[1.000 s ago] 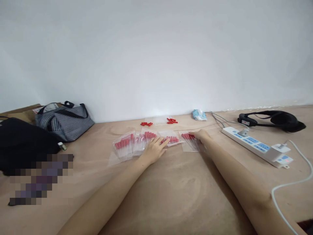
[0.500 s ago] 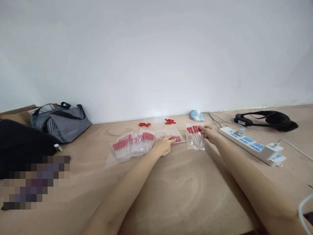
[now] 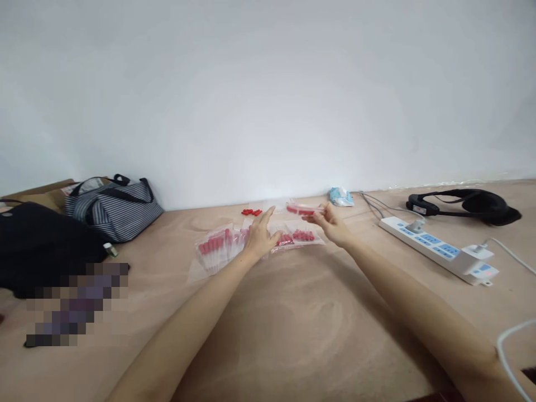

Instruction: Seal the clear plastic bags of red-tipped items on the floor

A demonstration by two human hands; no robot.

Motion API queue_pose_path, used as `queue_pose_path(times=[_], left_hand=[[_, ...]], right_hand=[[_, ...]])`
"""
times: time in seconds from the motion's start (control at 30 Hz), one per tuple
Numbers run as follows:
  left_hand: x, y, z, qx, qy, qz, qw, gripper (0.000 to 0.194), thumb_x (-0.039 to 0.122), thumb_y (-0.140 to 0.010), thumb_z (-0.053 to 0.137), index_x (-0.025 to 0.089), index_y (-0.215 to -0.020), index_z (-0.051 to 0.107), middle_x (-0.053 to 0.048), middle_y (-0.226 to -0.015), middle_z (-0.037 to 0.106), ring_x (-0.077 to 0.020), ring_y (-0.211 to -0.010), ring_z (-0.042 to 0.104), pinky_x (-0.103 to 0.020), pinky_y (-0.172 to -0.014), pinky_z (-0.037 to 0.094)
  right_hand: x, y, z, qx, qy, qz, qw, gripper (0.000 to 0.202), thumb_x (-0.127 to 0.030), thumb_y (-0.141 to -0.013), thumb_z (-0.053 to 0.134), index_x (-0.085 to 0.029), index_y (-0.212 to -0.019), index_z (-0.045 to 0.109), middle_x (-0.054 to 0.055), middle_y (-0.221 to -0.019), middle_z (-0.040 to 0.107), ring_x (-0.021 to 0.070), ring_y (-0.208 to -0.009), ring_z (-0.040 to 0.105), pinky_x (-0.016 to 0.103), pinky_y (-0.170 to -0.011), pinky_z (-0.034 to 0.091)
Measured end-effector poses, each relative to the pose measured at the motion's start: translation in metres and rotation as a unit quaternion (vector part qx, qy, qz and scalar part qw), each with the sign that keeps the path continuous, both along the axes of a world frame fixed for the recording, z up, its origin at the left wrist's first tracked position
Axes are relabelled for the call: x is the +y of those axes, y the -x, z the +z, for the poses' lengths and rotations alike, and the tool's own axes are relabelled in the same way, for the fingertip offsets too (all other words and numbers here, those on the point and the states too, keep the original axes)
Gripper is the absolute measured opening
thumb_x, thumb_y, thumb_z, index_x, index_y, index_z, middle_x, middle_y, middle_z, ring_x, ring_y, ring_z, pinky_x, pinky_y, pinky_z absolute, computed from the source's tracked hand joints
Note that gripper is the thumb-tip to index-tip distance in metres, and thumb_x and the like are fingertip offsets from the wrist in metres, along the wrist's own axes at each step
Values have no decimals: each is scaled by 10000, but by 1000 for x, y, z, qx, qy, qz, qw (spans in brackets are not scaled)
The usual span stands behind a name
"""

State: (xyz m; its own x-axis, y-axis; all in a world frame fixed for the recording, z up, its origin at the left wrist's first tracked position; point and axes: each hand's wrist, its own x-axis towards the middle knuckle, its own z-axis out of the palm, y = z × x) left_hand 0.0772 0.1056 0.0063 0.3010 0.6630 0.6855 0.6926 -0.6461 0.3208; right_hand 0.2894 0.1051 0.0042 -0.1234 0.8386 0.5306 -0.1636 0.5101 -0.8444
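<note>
My right hand (image 3: 331, 226) pinches a clear plastic bag of red-topped droppers (image 3: 300, 210), turned nearly edge-on and raised off the table. Fingers apart, my left hand (image 3: 260, 241) hovers empty over a row of similar bags. At the left end of that row lies a bag of droppers (image 3: 212, 245) with red bulbs and thin clear stems. Another bag with red bulbs (image 3: 304, 235) lies to the right, below my right hand. Several loose red pieces (image 3: 251, 212) rest near the wall. My left hand hides the middle of the row.
A white power strip (image 3: 435, 245) with plugs and cables lies on the right, near a black headset-like strap (image 3: 464, 206). A blue and white packet (image 3: 340, 196) is by the wall. At left are a striped bag (image 3: 115, 209), a black bag (image 3: 46, 251) and a small bottle (image 3: 110, 249).
My right hand has lifted the bag of droppers and moved left, tilting it. My left hand has come up off the bags and moved slightly left, its fingers spreading. The view has shifted slightly.
</note>
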Motion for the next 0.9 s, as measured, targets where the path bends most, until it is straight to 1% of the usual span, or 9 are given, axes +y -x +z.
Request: queue_pose_path(times=[0.07,0.13,0.2,0.3,0.37,0.47,0.57,0.7,0.9], left_hand=[[-5,8,-6,21,-32,-5,999,558,213,-684,581,175,-1201,374,-89,-1135,500,-220,-1052,462,-392,-893,402],[-10,15,-14,65,-71,-30,995,416,185,-725,537,172,-1131,450,-79,-1078,539,-203,-1008,493,-365,-866,427],[-14,20,-22,117,-113,-70,984,266,153,-761,485,172,-1022,529,-60,-978,588,-179,-934,532,-328,-824,455],[-16,25,-32,169,-162,-115,965,186,148,-793,443,173,-921,576,-45,-900,615,-155,-873,559,-303,-789,475],[-15,25,-36,183,-179,-124,959,183,152,-804,430,162,-902,585,-50,-879,620,-149,-840,571,-292,-757,489],[-13,25,-38,189,-188,-122,956,195,153,-817,409,153,-874,595,-54,-840,626,-139,-782,585,-271,-697,503],[-13,25,-38,185,-193,-119,956,198,159,-825,404,157,-856,600,-47,-824,631,-130,-753,593,-257,-673,506],[-15,25,-37,166,-216,-117,955,160,169,-812,448,148,-861,599,-51,-832,636,-131,-755,597,-254,-676,506],[-17,28,-34,189,-259,-132,938,161,147,-819,440,155,-810,601,-32,-783,640,-116,-720,593,-241,-654,499]], right_hand=[[-3,12,-13,-34,-15,33,999,316,-468,-716,548,-236,-767,339,-5,-903,570,124,-834,574,331,-803,428],[-5,18,-26,-77,-20,53,995,300,-462,-741,519,-232,-775,329,45,-1000,555,137,-895,548,327,-790,423],[-6,18,-37,-112,-26,69,991,281,-450,-768,487,-228,-781,314,78,-1042,540,145,-916,534,327,-776,420],[-9,12,-45,-182,-55,74,979,213,-396,-814,425,-222,-785,307,93,-1036,538,149,-931,525,339,-784,409],[-12,6,-46,-253,-96,46,962,149,-336,-822,414,-213,-790,336,100,-1034,529,161,-959,508,337,-776,409],[-17,-2,-44,-343,-183,-50,920,67,-243,-784,450,-197,-808,408,106,-999,513,171,-914,505,301,-699,423],[-23,-5,-44,-405,-266,-141,863,80,-183,-764,457,-185,-841,477,81,-900,537,156,-810,510,281,-663,403],[-26,-4,-47,-477,-347,-222,776,129,-178,-805,427,-193,-797,554,39,-779,587,141,-746,504,286,-681,335],[-26,-4,-47,-494,-391,-245,737,178,-194,-822,422,-197,-771,593,19,-725,603,126,-706,474,273,-667,293]])
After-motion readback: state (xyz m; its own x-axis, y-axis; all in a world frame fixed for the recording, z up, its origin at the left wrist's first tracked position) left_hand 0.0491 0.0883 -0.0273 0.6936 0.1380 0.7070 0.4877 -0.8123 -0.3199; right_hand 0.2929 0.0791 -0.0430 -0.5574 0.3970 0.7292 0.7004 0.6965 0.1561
